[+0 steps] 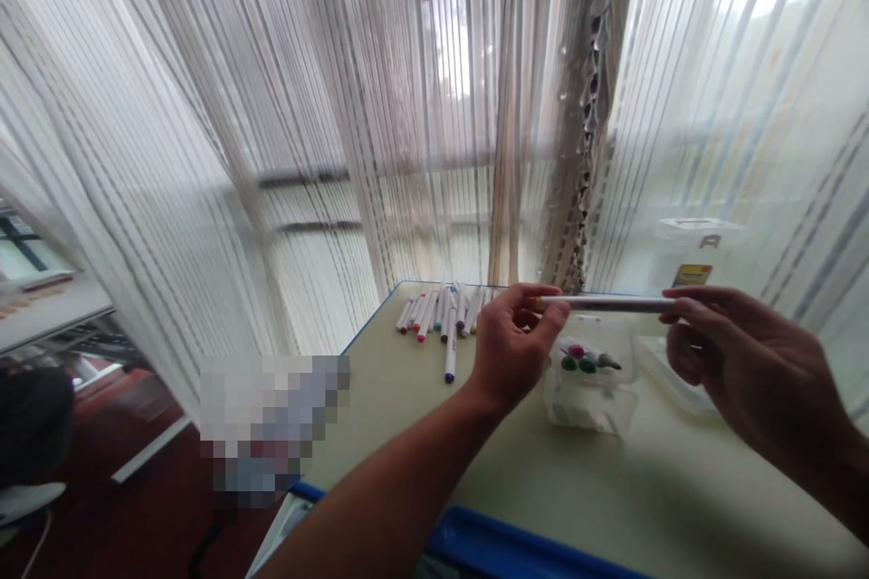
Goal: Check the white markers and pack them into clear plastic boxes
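A white marker (604,302) is held level above the clear plastic box (592,407), the left hand (521,339) pinching its left end and the right hand (740,344) its right end, each grip closed on it between thumb and fingers. Green- and pink-ended markers (580,360) lie in the box, beside a clear lid (679,375), and a pile of white markers (441,312) rests at the far left of the worktop (386,416), the dark print on one too small to read. Farther right stands a clear container (692,244) with a yellow-and-red label (692,275), its writing illegible.

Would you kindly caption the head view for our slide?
Left hand and right hand hold one marker above a marker-strewn table.
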`<act>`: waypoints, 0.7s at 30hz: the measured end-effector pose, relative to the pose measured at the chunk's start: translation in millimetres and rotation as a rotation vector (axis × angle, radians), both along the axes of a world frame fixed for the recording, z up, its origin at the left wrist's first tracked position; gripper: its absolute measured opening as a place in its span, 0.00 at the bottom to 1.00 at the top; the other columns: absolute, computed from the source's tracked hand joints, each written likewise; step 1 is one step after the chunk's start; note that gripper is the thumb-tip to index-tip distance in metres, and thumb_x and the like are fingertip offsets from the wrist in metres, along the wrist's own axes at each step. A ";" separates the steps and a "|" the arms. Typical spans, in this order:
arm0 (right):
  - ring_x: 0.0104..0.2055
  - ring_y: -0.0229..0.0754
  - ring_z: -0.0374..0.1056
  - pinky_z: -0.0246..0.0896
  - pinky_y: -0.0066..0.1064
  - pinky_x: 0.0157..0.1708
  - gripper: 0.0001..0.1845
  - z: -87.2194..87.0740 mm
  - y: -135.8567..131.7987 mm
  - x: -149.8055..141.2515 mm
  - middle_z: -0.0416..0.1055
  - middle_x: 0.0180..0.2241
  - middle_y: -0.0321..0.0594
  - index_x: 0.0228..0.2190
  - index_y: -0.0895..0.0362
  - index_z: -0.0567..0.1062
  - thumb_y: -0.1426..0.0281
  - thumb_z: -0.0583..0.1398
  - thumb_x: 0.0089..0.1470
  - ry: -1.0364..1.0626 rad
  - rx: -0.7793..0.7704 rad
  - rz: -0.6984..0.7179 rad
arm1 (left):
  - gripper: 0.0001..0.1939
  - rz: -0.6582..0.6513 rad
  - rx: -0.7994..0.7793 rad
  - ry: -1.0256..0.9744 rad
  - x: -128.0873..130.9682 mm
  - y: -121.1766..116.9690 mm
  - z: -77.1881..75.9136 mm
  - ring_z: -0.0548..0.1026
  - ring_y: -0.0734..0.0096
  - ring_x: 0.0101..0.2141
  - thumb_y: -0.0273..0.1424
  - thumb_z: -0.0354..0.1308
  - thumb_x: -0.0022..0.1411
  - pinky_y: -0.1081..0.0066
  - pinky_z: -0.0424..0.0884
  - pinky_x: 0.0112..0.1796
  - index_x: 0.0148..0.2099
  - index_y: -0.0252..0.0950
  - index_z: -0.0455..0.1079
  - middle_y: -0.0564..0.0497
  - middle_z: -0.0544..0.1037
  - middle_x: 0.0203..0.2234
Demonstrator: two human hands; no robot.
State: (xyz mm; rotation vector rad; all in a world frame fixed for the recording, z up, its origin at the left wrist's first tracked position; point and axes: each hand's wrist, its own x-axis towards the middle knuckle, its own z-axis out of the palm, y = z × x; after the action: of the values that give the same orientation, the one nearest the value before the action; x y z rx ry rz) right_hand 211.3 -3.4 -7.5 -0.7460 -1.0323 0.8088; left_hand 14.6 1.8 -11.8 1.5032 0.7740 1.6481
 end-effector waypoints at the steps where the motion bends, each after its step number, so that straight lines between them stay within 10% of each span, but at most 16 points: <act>1: 0.15 0.30 0.58 0.49 0.24 0.11 0.13 -0.4 0.2 0.4 0.74 0.26 0.37 0.32 0.58 0.82 0.66 0.73 0.44 0.001 0.001 0.002 | 0.14 -0.002 0.000 0.000 -0.1 0.1 -0.1 0.65 0.82 0.20 0.37 0.66 0.60 0.79 0.63 0.19 0.42 0.32 0.76 0.53 0.74 0.24; 21: 0.15 0.30 0.58 0.51 0.23 0.10 0.15 -1.1 1.1 0.6 0.71 0.24 0.36 0.33 0.58 0.82 0.64 0.74 0.44 0.000 -0.008 0.019 | 0.15 -0.022 -0.017 -0.017 0.0 -0.8 0.0 0.64 0.82 0.19 0.38 0.68 0.59 0.79 0.63 0.20 0.42 0.32 0.76 0.52 0.75 0.25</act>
State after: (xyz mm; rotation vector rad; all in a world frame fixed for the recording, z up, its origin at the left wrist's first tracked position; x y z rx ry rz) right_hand 211.9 -2.3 -8.6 -0.7441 -1.0379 0.8296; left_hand 14.6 1.0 -11.8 1.4792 0.7579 1.6324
